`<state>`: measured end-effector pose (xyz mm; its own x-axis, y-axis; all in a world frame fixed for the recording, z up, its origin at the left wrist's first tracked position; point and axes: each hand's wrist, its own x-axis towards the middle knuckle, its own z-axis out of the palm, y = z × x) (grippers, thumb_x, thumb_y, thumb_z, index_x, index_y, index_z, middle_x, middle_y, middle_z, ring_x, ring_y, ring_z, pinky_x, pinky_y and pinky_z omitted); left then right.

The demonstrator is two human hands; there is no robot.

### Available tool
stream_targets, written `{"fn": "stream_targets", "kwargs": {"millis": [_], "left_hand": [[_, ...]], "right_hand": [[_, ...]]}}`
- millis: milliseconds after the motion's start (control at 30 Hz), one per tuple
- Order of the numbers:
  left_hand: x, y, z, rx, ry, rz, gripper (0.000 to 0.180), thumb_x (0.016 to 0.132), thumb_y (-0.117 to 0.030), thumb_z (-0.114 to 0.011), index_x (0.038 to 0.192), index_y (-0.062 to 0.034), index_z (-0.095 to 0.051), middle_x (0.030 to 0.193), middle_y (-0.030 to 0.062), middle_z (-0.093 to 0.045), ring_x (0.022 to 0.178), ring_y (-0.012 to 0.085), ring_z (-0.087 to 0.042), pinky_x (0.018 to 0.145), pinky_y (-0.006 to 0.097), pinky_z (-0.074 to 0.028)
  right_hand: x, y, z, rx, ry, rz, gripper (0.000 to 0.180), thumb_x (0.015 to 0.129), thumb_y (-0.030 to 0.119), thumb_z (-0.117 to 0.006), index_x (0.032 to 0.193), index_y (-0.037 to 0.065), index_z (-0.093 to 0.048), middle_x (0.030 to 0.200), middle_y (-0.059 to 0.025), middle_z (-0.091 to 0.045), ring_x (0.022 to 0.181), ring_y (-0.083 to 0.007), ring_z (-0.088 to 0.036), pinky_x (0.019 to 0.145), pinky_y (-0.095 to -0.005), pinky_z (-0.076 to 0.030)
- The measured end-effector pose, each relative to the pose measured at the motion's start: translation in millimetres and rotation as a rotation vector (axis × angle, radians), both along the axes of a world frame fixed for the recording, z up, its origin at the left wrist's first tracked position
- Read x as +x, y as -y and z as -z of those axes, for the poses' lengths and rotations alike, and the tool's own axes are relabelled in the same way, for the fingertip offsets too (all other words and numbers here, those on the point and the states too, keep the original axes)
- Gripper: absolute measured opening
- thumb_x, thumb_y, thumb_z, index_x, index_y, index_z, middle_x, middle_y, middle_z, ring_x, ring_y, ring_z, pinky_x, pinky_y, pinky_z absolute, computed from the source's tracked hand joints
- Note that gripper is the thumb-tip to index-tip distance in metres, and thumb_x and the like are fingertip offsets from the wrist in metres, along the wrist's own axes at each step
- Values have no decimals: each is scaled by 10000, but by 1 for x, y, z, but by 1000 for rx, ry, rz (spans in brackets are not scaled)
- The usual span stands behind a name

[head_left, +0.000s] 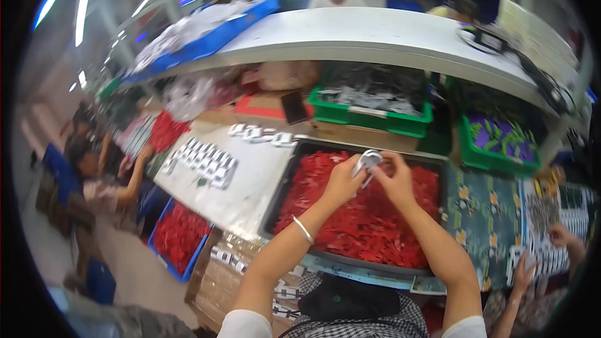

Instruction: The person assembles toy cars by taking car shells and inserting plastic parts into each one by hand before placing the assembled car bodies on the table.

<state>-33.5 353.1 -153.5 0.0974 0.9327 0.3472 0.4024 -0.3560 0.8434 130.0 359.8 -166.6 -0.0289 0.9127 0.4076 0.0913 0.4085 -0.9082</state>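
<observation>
Both hands meet over a black tray (270, 213) heaped with small red pieces (357, 225). My left hand (343, 180) is closed on a small white part with a rounded, ring-like top (368, 159). From the other side my right hand (397, 178) pinches the same white part with thumb and fingertips. The fingers hide its lower portion, and its exact kind is hard to make out. On the white board to the left stand rows of white parts with dark gaps (210, 161); a shorter row (260, 134) lies behind them.
A white shelf (375, 25) spans the far side, with a blue tray (231, 30) on it. Beneath are a green crate of grey pieces (369, 116) and another green crate (501, 159). A blue bin (154, 238) and a cardboard box (206, 275) sit lower left. Co-workers sit either side.
</observation>
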Motion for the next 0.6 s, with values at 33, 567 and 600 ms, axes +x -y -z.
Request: {"fn": "stream_targets", "kwargs": {"millis": [33, 567, 600], "left_hand": [[-7, 4, -18, 10, -33, -28, 256, 840, -114, -583, 1086, -44, -601, 839, 228, -632, 771, 375, -644, 683, 398, -492], [-269, 43, 93, -102, -967, -616, 613, 729, -314, -740, 1240, -85, -493, 1249, 193, -442, 1182, 369, -390, 970, 536, -340], [-278, 48, 92, -97, -1072, -552, 618, 737, -339, -735, 1253, -95, -498, 1313, 205, -406, 1241, 386, -348, 1003, 584, -305]], "right_hand": [[3, 1, -1, 5, -61, -30, 401, 807, 98, -720, 1161, 28, -545, 922, -44, -619, 809, -107, -570, 723, -246, -482], [11, 13, -32, -53, 147, -107, 261, 852, 5, -608, 1109, 26, -573, 991, -53, -596, 850, -103, -552, 705, -224, -454], [11, 13, -33, -63, 141, -124, 255, 863, 2, -601, 1115, 18, -566, 998, -43, -578, 852, -84, -534, 695, -205, -442]]}}
